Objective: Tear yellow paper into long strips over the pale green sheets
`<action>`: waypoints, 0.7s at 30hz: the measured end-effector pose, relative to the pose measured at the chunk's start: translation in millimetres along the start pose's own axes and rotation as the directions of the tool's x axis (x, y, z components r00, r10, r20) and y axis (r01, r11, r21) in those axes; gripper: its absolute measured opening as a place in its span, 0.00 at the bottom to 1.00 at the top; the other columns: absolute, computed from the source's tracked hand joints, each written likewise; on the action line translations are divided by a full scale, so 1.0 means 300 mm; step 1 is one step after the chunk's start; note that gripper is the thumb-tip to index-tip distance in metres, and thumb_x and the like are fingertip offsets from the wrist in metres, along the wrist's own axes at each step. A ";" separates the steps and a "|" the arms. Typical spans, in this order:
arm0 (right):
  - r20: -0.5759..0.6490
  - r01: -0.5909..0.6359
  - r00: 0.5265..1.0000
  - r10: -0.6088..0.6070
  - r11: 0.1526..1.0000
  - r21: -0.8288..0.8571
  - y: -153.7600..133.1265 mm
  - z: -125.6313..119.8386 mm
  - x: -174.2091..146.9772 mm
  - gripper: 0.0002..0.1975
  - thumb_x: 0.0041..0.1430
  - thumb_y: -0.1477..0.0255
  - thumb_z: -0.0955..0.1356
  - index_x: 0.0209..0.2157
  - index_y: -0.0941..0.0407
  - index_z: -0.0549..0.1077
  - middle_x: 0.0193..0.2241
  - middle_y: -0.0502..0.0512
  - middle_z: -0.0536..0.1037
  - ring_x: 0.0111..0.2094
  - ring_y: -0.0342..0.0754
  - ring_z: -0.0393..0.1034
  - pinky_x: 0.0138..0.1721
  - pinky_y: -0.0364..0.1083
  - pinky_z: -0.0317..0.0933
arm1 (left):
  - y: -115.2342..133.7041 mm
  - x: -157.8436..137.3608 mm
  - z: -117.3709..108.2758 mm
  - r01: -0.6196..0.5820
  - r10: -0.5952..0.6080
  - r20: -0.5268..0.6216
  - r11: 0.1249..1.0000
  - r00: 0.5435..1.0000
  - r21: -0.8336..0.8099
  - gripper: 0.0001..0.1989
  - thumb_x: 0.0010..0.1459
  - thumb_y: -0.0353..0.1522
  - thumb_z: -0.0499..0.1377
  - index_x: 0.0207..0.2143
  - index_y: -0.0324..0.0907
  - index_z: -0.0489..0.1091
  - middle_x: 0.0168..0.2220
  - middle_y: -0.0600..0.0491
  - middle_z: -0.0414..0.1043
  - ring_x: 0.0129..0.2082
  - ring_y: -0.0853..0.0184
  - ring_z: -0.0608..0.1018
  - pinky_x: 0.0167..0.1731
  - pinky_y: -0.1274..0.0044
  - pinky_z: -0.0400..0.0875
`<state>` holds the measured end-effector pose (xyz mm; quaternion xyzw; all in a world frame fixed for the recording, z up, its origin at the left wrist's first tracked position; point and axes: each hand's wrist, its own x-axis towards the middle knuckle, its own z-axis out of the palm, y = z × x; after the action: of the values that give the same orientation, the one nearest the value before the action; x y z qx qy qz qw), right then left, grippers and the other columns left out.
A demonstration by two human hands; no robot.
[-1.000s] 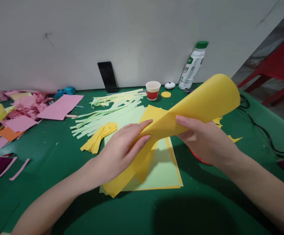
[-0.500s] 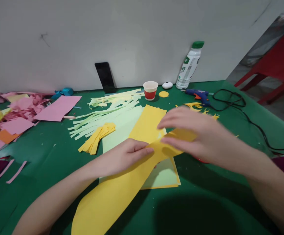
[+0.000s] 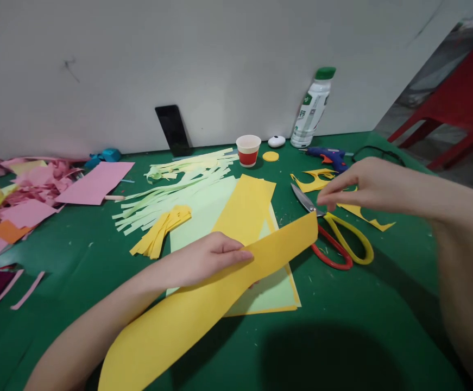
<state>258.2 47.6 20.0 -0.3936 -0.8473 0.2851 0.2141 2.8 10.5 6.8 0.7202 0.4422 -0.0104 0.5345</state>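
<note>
My left hand (image 3: 215,258) is closed on a long yellow paper strip (image 3: 179,317), thumb on top and fingers hidden beneath. The strip runs from the near left edge of the view to a raised right end. Scissors (image 3: 334,232) with one red and one yellow handle lie just beyond that end, blades slightly apart. My right hand (image 3: 352,187) has its fingertips pinched together at the scissors' pivot; its other fingers are curled. Below the strip are light green paper sheets (image 3: 203,203) and a folded yellow sheet (image 3: 244,209).
Fringed yellow paper (image 3: 163,231) and green strips (image 3: 183,187) lie left of the sheets. Pink scraps (image 3: 43,187) crowd the far left. Along the wall are a phone (image 3: 173,130), a paper cup (image 3: 248,151), a bottle (image 3: 313,111) and a glue gun (image 3: 329,157). Yellow offcuts (image 3: 366,216) lie right.
My right hand has left the yellow strip and moved right to the scissors, which now show. The strip's right end has come free, while my left hand keeps hold of it.
</note>
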 end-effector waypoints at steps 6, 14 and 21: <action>-0.041 -0.036 0.999 0.036 0.999 -0.012 -0.147 0.138 0.031 0.07 0.51 0.71 0.65 0.28 0.53 0.76 0.26 0.52 0.77 0.32 0.47 0.70 0.33 0.44 0.60 | -0.003 0.014 0.017 0.010 -0.010 0.000 1.000 1.000 -0.001 0.23 0.55 0.49 0.44 0.19 0.40 0.51 0.18 0.59 0.43 0.16 0.75 0.49 0.15 0.79 0.43; 0.144 -0.163 0.975 0.168 0.986 -0.043 -0.213 0.208 0.030 0.08 0.51 0.78 0.62 0.25 0.58 0.72 0.27 0.53 0.76 0.29 0.45 0.66 0.28 0.43 0.56 | -0.017 0.025 0.030 -0.014 0.013 0.033 1.000 0.999 0.025 0.21 0.58 0.46 0.43 0.20 0.40 0.52 0.18 0.60 0.43 0.17 0.75 0.49 0.15 0.79 0.43; 0.148 -0.130 0.979 0.140 0.989 -0.076 -0.199 0.251 0.032 0.05 0.47 0.78 0.61 0.22 0.57 0.66 0.23 0.51 0.72 0.24 0.41 0.61 0.25 0.42 0.52 | -0.031 0.030 0.038 -0.050 0.049 0.016 0.997 0.999 0.067 0.18 0.57 0.39 0.45 0.18 0.40 0.48 0.18 0.60 0.42 0.18 0.75 0.47 0.17 0.78 0.42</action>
<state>175.9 -0.1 4.0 -0.4338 -0.8416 0.3003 0.1156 7.6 7.7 -9.6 0.7484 0.4197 -0.0173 0.5133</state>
